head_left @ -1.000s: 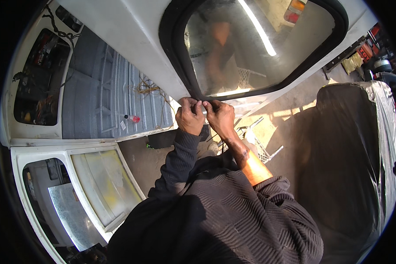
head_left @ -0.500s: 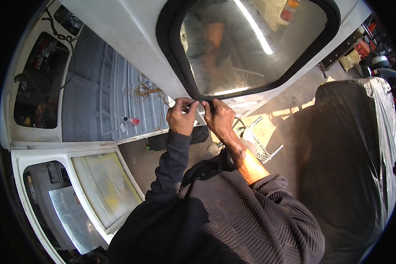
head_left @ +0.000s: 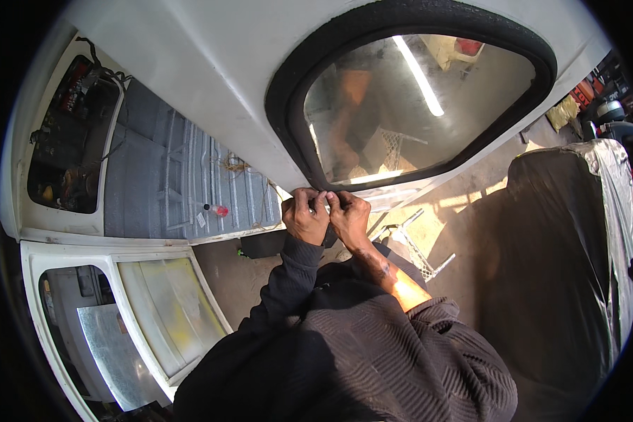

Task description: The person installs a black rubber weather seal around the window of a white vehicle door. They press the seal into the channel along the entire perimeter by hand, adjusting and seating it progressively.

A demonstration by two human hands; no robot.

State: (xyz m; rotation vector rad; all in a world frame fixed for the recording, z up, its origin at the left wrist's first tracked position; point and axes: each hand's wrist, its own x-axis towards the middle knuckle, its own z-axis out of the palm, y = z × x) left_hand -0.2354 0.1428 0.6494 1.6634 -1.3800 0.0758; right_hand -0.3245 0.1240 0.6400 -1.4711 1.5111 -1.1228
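Observation:
A black rubber window seal (head_left: 283, 119) frames a rounded pane of glass (head_left: 429, 119) in a white vehicle body panel (head_left: 211, 49). At the seal's lower left corner, my left hand (head_left: 306, 218) has its fingers curled and its thumb and fingertips pinched against the rubber edge. Right beside it, my right hand (head_left: 349, 218) is bent the same way, with its thumb close to the left one. Both hands seem to grip the seal's edge; the exact contact is partly hidden by the fingers. The glass carries reflections and a bright streak.
On the left stand a grey ribbed metal floor (head_left: 190, 183) with a small red-capped bottle (head_left: 220, 210) on it, and a white door (head_left: 112, 257) with a window opening. A dark sheet (head_left: 555, 232) covers a bulky object at right. A white metal frame (head_left: 429, 264) stands below.
The window and panel sit lower and further right in view. Both hands have shifted slightly down and right with them, staying at the seal's lower left corner.

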